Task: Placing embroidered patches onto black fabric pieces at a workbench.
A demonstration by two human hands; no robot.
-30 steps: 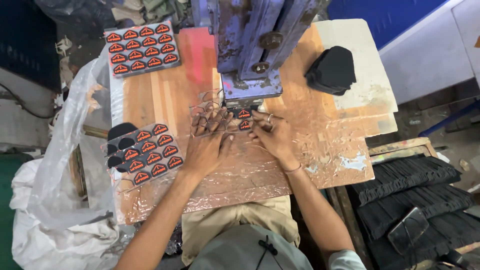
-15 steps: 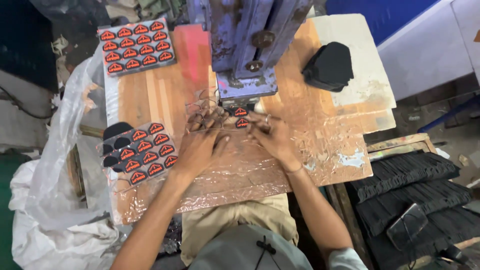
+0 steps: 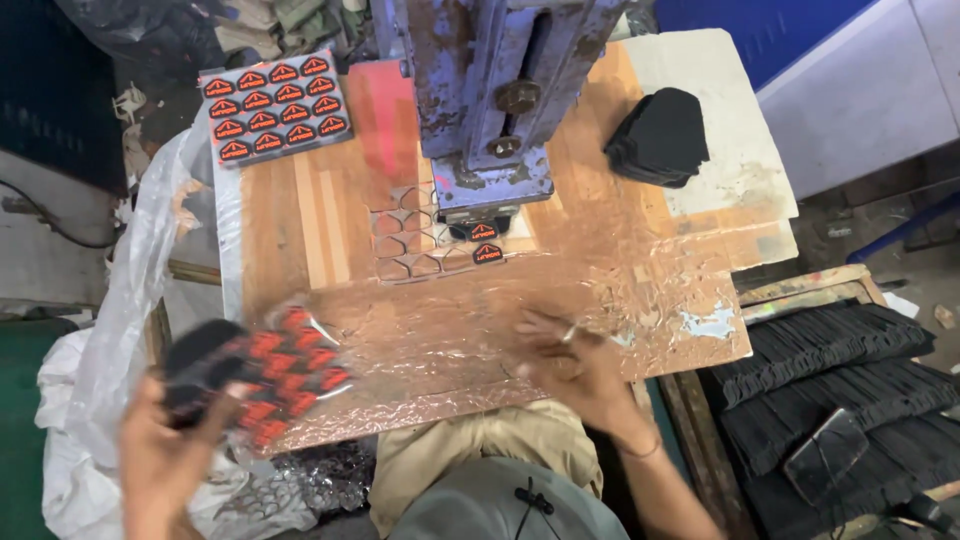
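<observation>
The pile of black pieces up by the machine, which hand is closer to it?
Right. The right hand rests on the foil-covered table below the black pile, well short of it. The left hand is far off at the lower left, at a sheet of orange patches.

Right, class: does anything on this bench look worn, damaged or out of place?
Yes. The blue press has rusty, flaking paint, the foil sheet is crumpled and torn near its right edge, and the pale board is stained.

At your eleven o'clock lies a sheet of red-and-black labels [image 3: 275,105]; another blurred sheet [image 3: 270,372] at eight; two loose labels [image 3: 486,243] at twelve.
</observation>
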